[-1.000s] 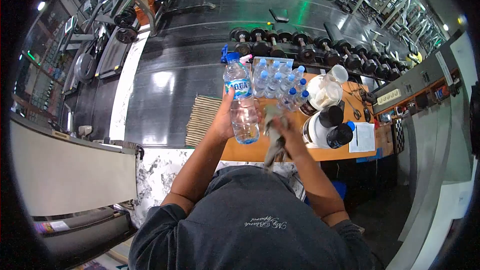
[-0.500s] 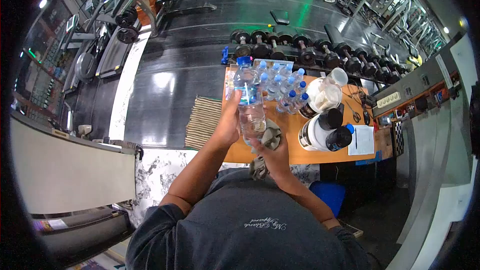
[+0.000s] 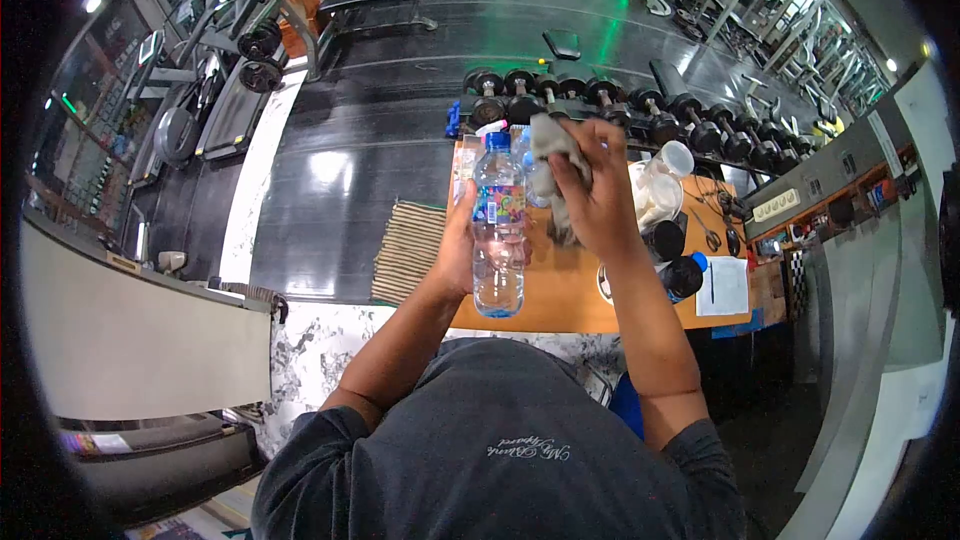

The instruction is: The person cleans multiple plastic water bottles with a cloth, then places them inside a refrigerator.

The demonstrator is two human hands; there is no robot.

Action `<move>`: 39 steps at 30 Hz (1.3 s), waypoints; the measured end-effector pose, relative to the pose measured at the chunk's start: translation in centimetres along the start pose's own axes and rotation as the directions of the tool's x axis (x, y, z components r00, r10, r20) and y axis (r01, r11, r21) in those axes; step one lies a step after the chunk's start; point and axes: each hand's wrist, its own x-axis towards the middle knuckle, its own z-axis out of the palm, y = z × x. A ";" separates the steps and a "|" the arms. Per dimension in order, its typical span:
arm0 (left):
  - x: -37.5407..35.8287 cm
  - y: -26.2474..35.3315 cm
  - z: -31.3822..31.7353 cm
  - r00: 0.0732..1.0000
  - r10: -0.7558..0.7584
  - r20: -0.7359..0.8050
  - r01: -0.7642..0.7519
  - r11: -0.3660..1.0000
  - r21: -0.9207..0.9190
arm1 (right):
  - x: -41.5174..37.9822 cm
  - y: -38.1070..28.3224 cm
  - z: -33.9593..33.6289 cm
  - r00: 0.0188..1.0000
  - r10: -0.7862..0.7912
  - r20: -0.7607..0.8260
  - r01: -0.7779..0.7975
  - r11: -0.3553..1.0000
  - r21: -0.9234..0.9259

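In the head view my left hand (image 3: pixel 457 250) is closed around a clear plastic water bottle (image 3: pixel 498 265), held upright over the table's front. The bottle has a blue cap and a colourful label with a barcode. My right hand (image 3: pixel 600 190) grips a crumpled grey cloth (image 3: pixel 552 155), raised to the right of the bottle's top and apart from it. Behind the cloth and my right hand, the group of small blue-capped bottles (image 3: pixel 529 162) is mostly hidden.
On the orange table (image 3: pixel 560 300) stand white tubs (image 3: pixel 660 190) and a black-lidded container (image 3: pixel 683 278). Scissors (image 3: pixel 711 238) and a paper with a pen (image 3: pixel 730 285) lie at the right. Dumbbells (image 3: pixel 605 95) line a rack behind. A striped mat (image 3: pixel 410 250) lies on the floor.
My right hand has lifted the cloth from the bottle's base up to beside its cap. The bottle has turned to show its barcode and now stands straighter.
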 end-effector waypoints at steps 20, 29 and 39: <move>0.0 0.5 -0.6 0.991 0.092 -0.093 -0.090 0.996 0.026 | -2.9 -3.4 2.5 0.942 -0.240 0.235 0.250 0.968 -0.011; 0.4 0.3 -1.3 0.993 0.077 -0.089 -0.057 0.977 0.207 | -2.4 -2.1 2.5 0.975 -0.145 0.168 0.149 0.989 -0.013; 0.5 0.9 -0.4 0.990 0.111 -0.084 -0.098 0.985 0.142 | -5.9 -2.5 2.2 0.964 -0.132 0.232 0.140 0.990 -0.016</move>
